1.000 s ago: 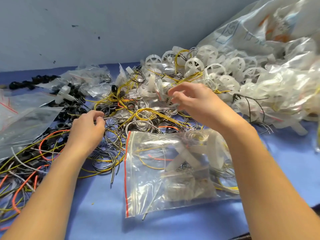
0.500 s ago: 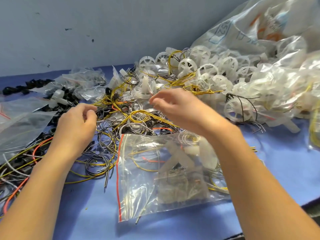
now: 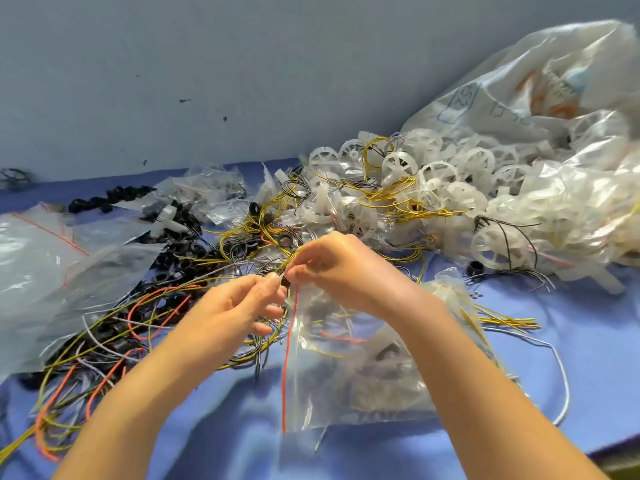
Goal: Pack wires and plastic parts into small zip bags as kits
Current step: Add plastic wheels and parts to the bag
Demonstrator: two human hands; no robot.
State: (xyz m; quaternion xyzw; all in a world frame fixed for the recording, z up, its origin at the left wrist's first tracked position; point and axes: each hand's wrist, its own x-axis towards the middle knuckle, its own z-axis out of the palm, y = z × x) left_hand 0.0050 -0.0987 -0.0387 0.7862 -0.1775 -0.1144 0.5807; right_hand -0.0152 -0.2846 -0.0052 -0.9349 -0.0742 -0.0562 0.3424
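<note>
While the right grip [image 3: 346, 271] pinches a yellow wire [image 3: 268, 235] just above the zip bag [image 3: 363, 379], the left grip [image 3: 235, 310] presses thumb and forefinger together beside it; blur hides what they hold. This bag lies on the blue desk [image 3: 595, 344] under the right wrist, its red-striped mouth facing the wire tangle [image 3: 138, 323]. White plastic wheels [image 3: 450, 181] are heaped behind.

Bright, even light; motion blur throughout, wide-angle bending at edges.
</note>
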